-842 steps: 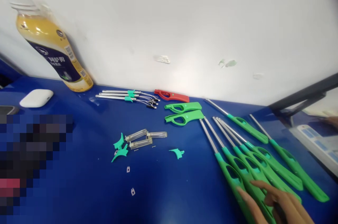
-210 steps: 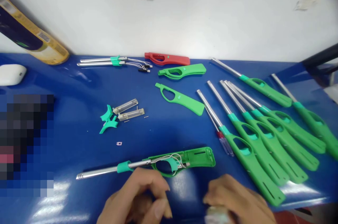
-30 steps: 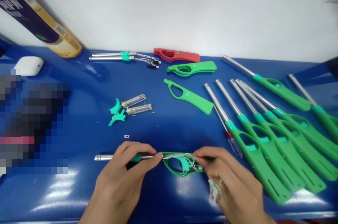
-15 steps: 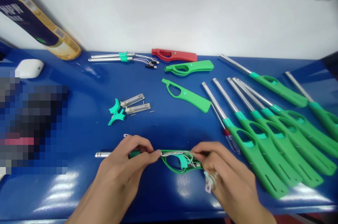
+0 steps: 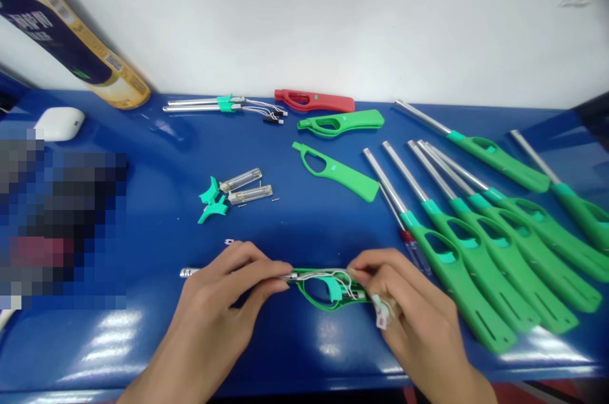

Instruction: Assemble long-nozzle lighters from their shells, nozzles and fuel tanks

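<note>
My left hand [image 5: 219,306] pinches the neck of an opened green lighter shell [image 5: 328,309] between thumb and index finger. From behind that hand sticks out the end of its metal tube [image 5: 188,273]. Inside the shell lie white wires [image 5: 320,274] and a turquoise trigger [image 5: 335,290]. At the shell's handle end, my right hand [image 5: 413,312] is closed, thumb and index finger gripping its upper edge; the fingers hide most of the handle. A small whitish part [image 5: 381,313] is tucked in the same hand. Just beyond my left knuckles sits a tiny white clip [image 5: 229,241].
Loose triggers [image 5: 212,208], clear fuel tanks [image 5: 250,193] and screws lie left of centre. Wired metal tubes [image 5: 204,106], a red shell [image 5: 333,102] and green shells [image 5: 340,170] are farther back. Several lighters [image 5: 480,309] and a red-and-clear-handled screwdriver [image 5: 410,242] lie right; a bottle [image 5: 124,90] stands left.
My left thumb has slid from the top of the neck to below it, with the index finger now stretched along the top. My right hand keeps its grip. The view has shifted slightly.
</note>
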Demonstrator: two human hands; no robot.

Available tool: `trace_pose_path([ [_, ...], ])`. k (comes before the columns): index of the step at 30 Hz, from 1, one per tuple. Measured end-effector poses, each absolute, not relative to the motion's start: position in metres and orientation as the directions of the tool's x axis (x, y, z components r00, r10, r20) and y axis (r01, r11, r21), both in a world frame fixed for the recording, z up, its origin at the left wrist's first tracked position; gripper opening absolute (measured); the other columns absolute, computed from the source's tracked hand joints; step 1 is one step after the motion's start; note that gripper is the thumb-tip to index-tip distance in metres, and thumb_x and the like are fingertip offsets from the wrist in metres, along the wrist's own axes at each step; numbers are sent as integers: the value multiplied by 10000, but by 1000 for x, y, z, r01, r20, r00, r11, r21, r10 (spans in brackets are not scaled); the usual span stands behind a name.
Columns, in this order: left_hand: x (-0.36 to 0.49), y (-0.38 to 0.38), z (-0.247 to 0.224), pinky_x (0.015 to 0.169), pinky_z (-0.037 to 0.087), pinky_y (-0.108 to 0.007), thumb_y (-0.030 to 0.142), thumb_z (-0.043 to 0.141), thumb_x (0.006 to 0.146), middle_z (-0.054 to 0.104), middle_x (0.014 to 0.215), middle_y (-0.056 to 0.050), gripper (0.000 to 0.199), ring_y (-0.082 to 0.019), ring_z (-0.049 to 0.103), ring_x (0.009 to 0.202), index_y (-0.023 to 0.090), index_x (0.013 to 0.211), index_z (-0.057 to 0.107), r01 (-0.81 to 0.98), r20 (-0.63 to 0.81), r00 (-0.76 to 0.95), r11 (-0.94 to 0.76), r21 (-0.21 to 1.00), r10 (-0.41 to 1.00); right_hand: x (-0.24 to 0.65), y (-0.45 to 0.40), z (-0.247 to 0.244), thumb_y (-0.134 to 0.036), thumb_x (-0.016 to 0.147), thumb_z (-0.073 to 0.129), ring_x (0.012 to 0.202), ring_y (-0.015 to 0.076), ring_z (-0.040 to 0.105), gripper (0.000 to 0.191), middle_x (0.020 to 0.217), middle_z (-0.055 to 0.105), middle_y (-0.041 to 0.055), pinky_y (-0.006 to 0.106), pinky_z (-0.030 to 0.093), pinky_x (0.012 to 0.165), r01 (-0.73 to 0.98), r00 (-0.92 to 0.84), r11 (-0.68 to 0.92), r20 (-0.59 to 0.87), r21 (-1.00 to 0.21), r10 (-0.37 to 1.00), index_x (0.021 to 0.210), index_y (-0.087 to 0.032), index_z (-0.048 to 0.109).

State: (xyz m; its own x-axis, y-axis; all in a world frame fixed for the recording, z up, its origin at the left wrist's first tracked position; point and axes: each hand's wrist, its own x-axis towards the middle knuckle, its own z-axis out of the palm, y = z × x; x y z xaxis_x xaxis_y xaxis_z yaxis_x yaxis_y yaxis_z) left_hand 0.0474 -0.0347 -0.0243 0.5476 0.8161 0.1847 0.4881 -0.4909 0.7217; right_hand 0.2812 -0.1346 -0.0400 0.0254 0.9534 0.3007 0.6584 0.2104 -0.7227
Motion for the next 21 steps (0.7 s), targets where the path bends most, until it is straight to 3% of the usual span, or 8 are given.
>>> trace_pose_path([
  [5, 49, -35, -24, 698, 529, -194, 125, 670, 987, 705, 883, 72, 197, -82, 682, 769, 292, 927, 757, 458, 180, 557, -480, 748, 811, 281, -135, -40, 42, 996, 426, 864, 68, 689, 293, 1016, 621, 11, 223, 650, 894, 653, 14, 223, 306, -723, 952, 876, -225, 438],
  [9, 47, -31, -22, 653, 521, -218, 86, 572, 1023, 690, 862, 32, 280, -90, 663, 711, 248, 878, 750, 452, 198, 622, -554, 700, 758, 282, -134, -39, 41, 987, 442, 864, 72, 685, 287, 1028, 626, 16, 218, 647, 877, 648, 24, 221, 309, -729, 951, 877, -224, 441],
  [14, 44, -30, -18, 596, 451, -200, 83, 544, 1042, 660, 922, 32, 261, -68, 612, 683, 253, 977, 731, 503, 125, 693, -601, 622, 710, 282, -134, -38, 51, 975, 430, 868, 65, 688, 289, 1035, 623, 16, 184, 631, 854, 642, 18, 217, 297, -735, 955, 884, -222, 443],
  [21, 41, -29, -18, 697, 472, -210, 99, 486, 1076, 617, 982, 32, 272, -80, 612, 786, 279, 1141, 679, 472, 91, 755, -635, 612, 649, 282, -134, -38, 77, 939, 404, 883, 71, 691, 306, 1034, 619, 13, 222, 654, 892, 623, 24, 203, 278, -755, 960, 883, -221, 442],
])
